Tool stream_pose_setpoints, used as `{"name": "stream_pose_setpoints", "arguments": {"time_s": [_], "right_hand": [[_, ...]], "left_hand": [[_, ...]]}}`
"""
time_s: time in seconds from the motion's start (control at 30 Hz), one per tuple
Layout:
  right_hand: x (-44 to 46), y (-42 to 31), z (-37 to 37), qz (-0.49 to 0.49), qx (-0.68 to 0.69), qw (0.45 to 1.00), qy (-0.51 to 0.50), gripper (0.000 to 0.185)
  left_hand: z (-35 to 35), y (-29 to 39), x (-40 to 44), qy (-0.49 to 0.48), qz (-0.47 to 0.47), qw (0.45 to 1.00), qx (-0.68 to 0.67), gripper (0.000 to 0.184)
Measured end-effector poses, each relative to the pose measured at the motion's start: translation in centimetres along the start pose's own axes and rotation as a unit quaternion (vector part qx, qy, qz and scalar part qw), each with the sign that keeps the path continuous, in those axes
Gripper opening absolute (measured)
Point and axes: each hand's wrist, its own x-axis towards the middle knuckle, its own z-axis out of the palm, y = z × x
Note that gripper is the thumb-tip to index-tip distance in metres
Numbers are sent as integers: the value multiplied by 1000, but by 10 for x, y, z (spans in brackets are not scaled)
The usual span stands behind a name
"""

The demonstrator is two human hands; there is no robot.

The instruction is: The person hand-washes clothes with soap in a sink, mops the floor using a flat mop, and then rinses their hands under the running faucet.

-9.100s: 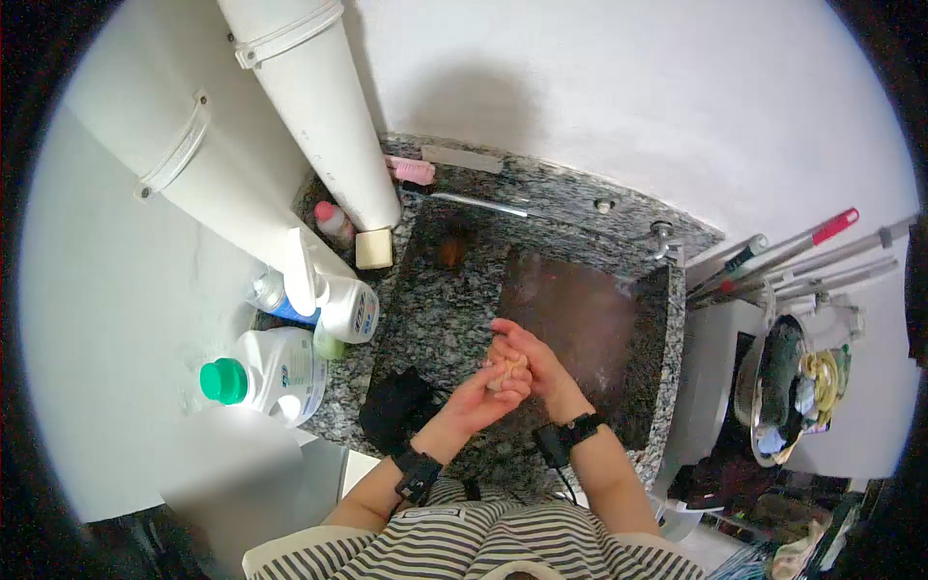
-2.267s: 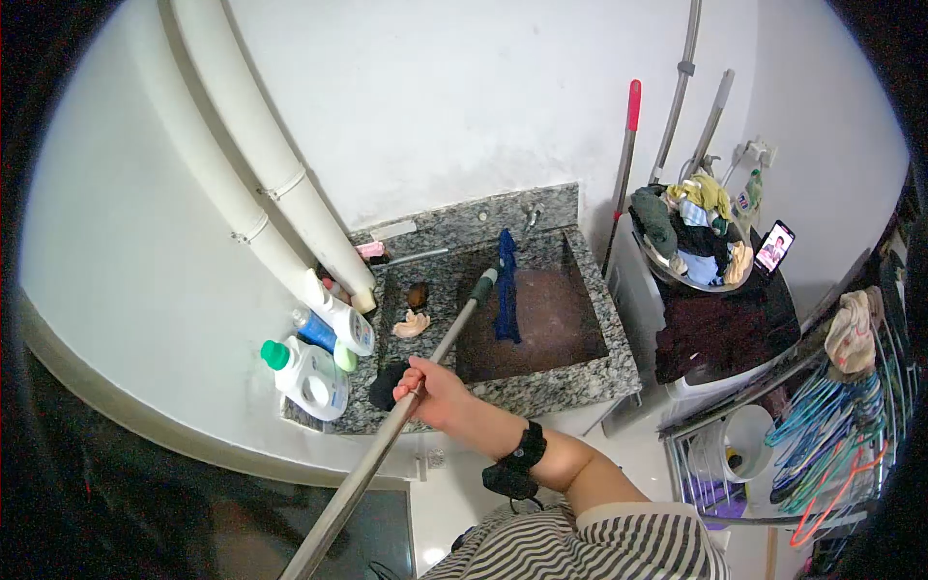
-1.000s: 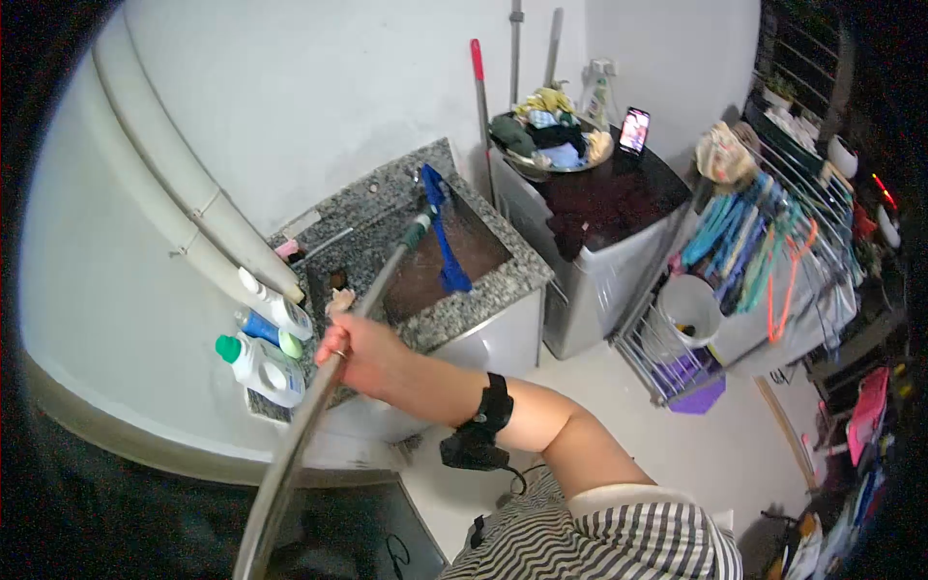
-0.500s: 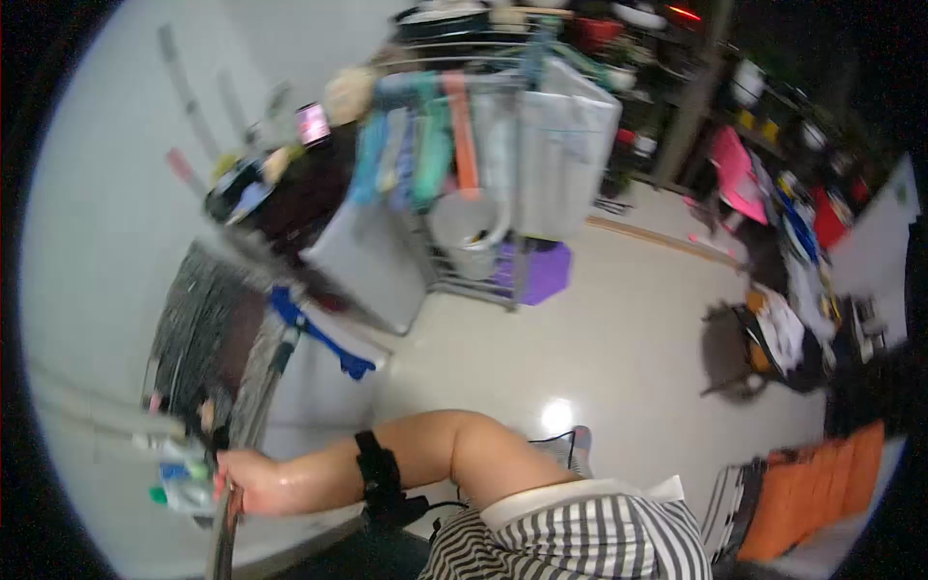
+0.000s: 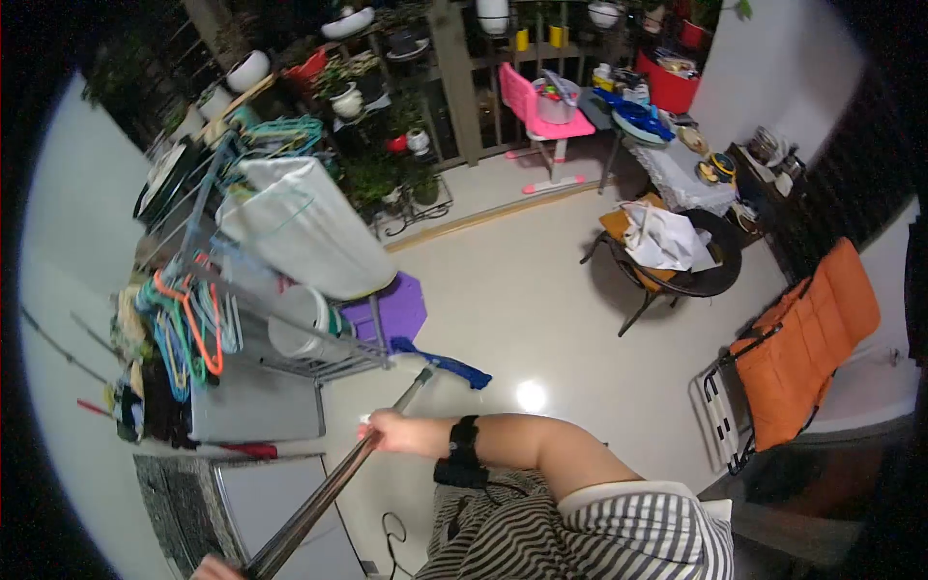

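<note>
A long metal pole [image 5: 314, 503] runs up from the bottom left and carries a wide blue mop head [image 5: 454, 367] at its far end. The head is over the pale tiled floor, beside a purple mat; whether it touches the tiles is unclear. My right hand [image 5: 387, 432] is closed round the upper part of the pole. At the bottom left edge my left hand [image 5: 215, 568], cut off by the frame, is at the pole's lower part with its fingers mostly hidden. A black band with a small device sits on my right forearm.
Left: a metal rack [image 5: 208, 208] with hangers [image 5: 198, 333], a white bucket [image 5: 300, 319], a washing machine [image 5: 256, 401] and the granite sink edge [image 5: 169, 503]. Ahead: potted plants and a pink chair [image 5: 522, 97]. Right: a round dark table [image 5: 720, 275] and an orange folding chair [image 5: 802, 348].
The view has swung right, from the sink to the open floor. The mop head has moved off the sink and out over the floor. My left hand has come into view at the pole.
</note>
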Motion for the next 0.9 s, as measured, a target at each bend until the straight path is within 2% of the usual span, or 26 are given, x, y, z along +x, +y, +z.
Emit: {"name": "stream_pose_setpoints", "arguments": {"time_s": [0.07, 0.13, 0.17, 0.2, 0.27, 0.3, 0.33, 0.37, 0.4, 0.47, 0.53, 0.57, 0.63, 0.67, 0.7, 0.73, 0.77, 0.8, 0.87, 0.9], "right_hand": [[-12, -62, -28, -41, 52, 997, 26, 13], [-30, -111, -49, -123, 96, 988, 9, 7], [-44, -137, -59, -153, 112, 982, 4, 5], [-64, -156, -64, -208, 35, 976, -50, 2], [-78, -201, -78, -265, -41, 958, -101, 1], [-81, -224, -85, -311, -120, 942, -45, 5], [-48, -253, -98, -260, -36, 965, -29, 8], [-13, -282, -111, -212, 54, 976, -7, 13], [-33, -306, -118, -194, 108, 975, 5, 15], [-90, -348, -100, -224, 110, 968, 13, 19], [-66, -390, -120, -242, 100, 964, 34, 21], [-42, -413, -139, -446, -86, 889, 63, 20], [-36, -458, -149, -606, -257, 747, 92, 19], [-39, -494, -153, -483, 18, 874, 45, 20], [-46, -525, -155, -307, 292, 906, -6, 22], [-59, -545, -149, -301, 301, 905, -4, 22], [-80, -562, -135, -322, 321, 889, 53, 22], [-99, -584, -125, -342, 336, 871, 108, 23], [-117, -631, -130, -352, 333, 864, 135, 22], [-124, -651, -139, -364, 327, 857, 162, 22]], "left_hand": [[37, -53, 15, -91, -55, 992, -67, 44], [58, -105, 22, -161, -64, 976, -132, 54], [58, -141, 43, -305, -89, 927, -197, 35], [58, -174, 66, -441, -110, 853, -255, 22], [90, -210, 78, -437, -174, 845, -253, 16], [98, -242, 73, -426, -137, 846, -289, 15], [109, -259, 81, -420, -189, 840, -288, 13], [118, -279, 84, -411, -198, 850, -263, 12], [124, -299, 87, -403, -208, 859, -237, 11], [158, -325, 93, -294, -226, 914, -167, 10], [168, -377, 118, -343, -270, 847, -302, 7], [183, -391, 127, -323, -316, 845, -286, 24], [215, -413, 152, -287, -418, 827, -242, 58], [226, -430, 163, -291, -425, 822, -242, 58], [236, -445, 171, -297, -466, 807, -208, 53], [246, -458, 180, -303, -506, 789, -171, 49], [226, -468, 189, -382, -648, 649, -113, 43], [230, -485, 191, -384, -651, 646, -110, 43], [249, -530, 182, -318, -740, 580, -121, 8], [250, -556, 170, -338, -750, 549, -152, 18]]}}
